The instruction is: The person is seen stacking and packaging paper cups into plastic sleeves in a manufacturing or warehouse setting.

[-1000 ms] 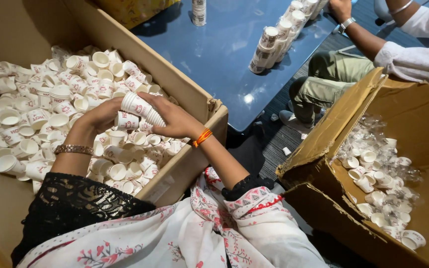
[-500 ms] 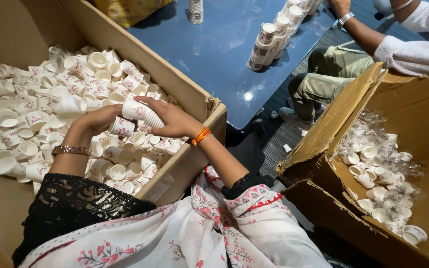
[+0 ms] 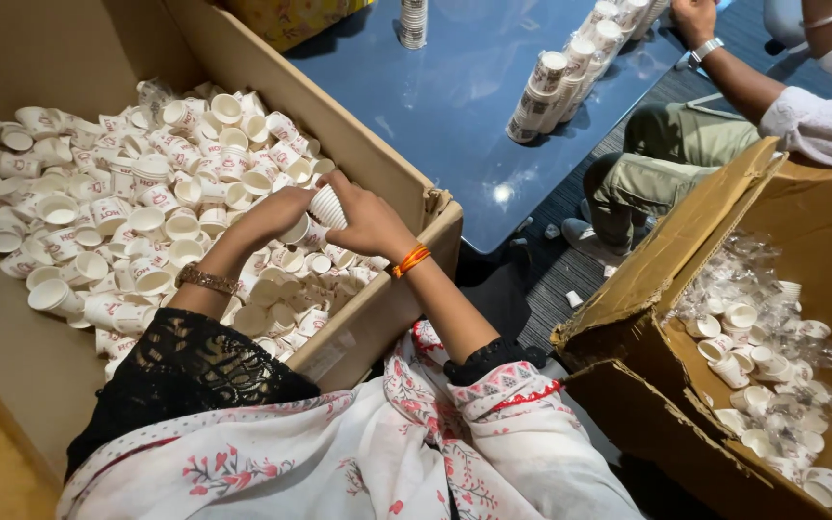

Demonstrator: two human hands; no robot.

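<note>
Both my hands reach into a large cardboard box filled with several loose small white paper cups. My right hand, with an orange thread at the wrist, grips a short stack of nested cups lying on its side. My left hand, with a metal bracelet at the wrist, closes on a single cup at the stack's open end. The fingers hide part of the stack.
A blue table beyond the box carries tall cup stacks and another stack. A second cardboard box with cups and clear plastic stands at the right. Another person sits at the far right, arms over the table.
My hands and the cup stack have shifted slightly lower and rightward in the box. The left hand has closed in on a cup at the stack's end.
</note>
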